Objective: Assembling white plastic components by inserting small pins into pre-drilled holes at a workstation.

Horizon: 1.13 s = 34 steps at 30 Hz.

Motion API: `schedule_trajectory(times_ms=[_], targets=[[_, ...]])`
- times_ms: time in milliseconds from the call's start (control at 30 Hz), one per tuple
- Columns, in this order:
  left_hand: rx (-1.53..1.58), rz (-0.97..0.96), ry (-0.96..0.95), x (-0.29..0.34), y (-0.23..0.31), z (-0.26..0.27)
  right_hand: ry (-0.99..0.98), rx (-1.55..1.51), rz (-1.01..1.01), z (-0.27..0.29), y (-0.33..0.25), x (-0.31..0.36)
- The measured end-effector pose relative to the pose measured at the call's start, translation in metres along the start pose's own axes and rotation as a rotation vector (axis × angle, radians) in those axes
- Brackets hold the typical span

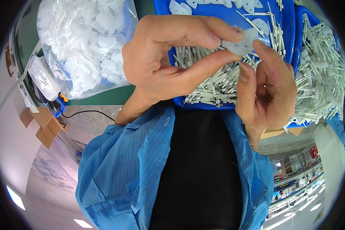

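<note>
Over the near part of a blue tray [225,105], my left hand [168,53] pinches a thin, translucent white plastic piece [246,41] between thumb and fingers. My right hand [270,86] is at the piece's right edge. Its index fingertip meets that edge, its thumb tip is just below the piece, and its other fingers are curled in. Whether the right thumb touches the piece is hard to see. Beneath both hands, the tray holds a heap of short white rods with dark ends [212,90]. Several flat white pieces with small holes [180,7] lie along its far side.
A large clear bag [86,46] of similar white pieces lies on the green tabletop [99,96] at left. On the right, a second blue bin [299,23] is heaped with rods and white parts. A black cable [90,111] hangs near the table's front edge.
</note>
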<state>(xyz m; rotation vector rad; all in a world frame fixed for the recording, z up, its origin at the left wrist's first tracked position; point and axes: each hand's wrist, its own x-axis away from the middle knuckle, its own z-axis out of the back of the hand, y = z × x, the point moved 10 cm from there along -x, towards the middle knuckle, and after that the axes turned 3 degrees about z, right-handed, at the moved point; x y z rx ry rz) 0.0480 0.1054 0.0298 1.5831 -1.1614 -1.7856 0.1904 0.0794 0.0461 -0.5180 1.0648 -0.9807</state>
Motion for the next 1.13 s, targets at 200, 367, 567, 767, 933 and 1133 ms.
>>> schedule_trajectory(times_ms=[200, 367, 567, 767, 933, 1133], targets=[[-0.043, 0.034, 0.007, -0.001, -0.002, 0.003, -0.056, 0.042, 0.017, -0.003, 0.000, 0.002], [-0.075, 0.045, 0.006, -0.005, 0.001, 0.002, -0.001, 0.040, -0.016, -0.003, 0.000, 0.006], [-0.579, 0.254, -0.289, -0.016, 0.003, -0.021, -0.073, 0.093, -0.067, -0.008, 0.004, 0.010], [-0.665, 0.218, -0.180, -0.018, 0.009, -0.018, -0.010, 0.125, 0.025, -0.003, 0.001, 0.014], [-0.159, 0.011, -0.029, -0.004, 0.000, -0.004, 0.135, -0.133, -0.273, 0.005, 0.016, 0.017], [-0.307, -0.013, -0.175, 0.001, 0.009, -0.014, -0.123, 0.066, -0.360, -0.001, 0.022, 0.014]])
